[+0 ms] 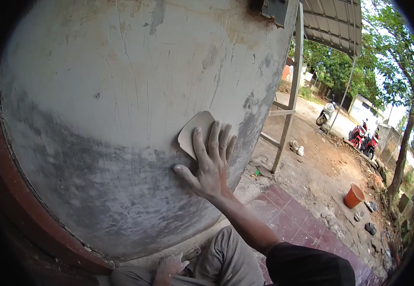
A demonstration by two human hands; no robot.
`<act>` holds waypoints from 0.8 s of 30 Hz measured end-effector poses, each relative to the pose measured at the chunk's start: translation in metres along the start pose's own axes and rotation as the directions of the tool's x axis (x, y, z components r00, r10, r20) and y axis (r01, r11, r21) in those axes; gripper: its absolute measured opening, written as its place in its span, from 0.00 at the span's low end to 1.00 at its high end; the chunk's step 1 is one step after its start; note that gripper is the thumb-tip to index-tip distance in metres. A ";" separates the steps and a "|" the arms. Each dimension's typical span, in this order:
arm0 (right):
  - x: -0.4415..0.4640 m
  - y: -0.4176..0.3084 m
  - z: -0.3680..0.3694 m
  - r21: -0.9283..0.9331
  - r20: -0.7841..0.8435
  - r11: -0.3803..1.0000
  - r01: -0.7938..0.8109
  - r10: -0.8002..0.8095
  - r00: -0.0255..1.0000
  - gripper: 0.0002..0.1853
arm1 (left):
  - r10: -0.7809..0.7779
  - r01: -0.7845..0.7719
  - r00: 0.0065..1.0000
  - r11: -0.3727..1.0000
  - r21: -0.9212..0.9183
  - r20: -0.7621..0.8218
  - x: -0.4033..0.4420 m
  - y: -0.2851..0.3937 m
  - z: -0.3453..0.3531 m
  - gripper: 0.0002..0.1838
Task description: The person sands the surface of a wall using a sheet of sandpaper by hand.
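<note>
My right hand point(209, 164) lies against the wall with its fingers spread, pressing a pale, bent sheet of sandpaper point(191, 132) flat to the surface. The thumb sits apart, on the wall itself. This curved wall point(121, 95) is whitish above and patchy grey below, with scratches and cracks. Low in the view, my left hand point(169, 268), coated in pale dust, rests by my lap with its fingers a little apart and nothing visible in it. Close to its fingertips is a small dark object point(192, 253) that I cannot make out.
A reddish raised border point(13, 176) curves along the wall's left side. At right stand a wooden frame point(290, 105), an orange bucket point(354, 195) and parked motorbikes point(359, 136). Dark red tiles point(288, 214) adjoin bare ground with scattered shoes point(296, 147).
</note>
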State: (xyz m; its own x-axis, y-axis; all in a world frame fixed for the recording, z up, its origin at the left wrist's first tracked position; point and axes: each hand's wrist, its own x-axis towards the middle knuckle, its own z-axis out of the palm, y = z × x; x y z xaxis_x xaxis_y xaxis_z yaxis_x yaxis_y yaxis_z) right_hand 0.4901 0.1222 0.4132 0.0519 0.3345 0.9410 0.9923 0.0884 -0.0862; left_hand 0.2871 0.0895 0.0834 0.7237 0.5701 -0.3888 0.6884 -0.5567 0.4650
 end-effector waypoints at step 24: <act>-0.028 -0.013 0.026 -0.119 -0.051 0.971 0.207 -0.214 0.975 0.32 | 0.047 -0.047 0.992 0.999 -0.002 -0.117 -0.011 0.002 -0.005 0.39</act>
State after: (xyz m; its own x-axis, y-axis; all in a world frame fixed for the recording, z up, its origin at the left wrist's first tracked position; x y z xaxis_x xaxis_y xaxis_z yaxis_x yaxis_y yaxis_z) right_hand 0.4726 0.1356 0.3794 -0.1563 0.2594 0.9530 0.9877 0.0433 0.1502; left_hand 0.2805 0.0856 0.0926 0.7444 0.6103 -0.2710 0.6533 -0.5816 0.4846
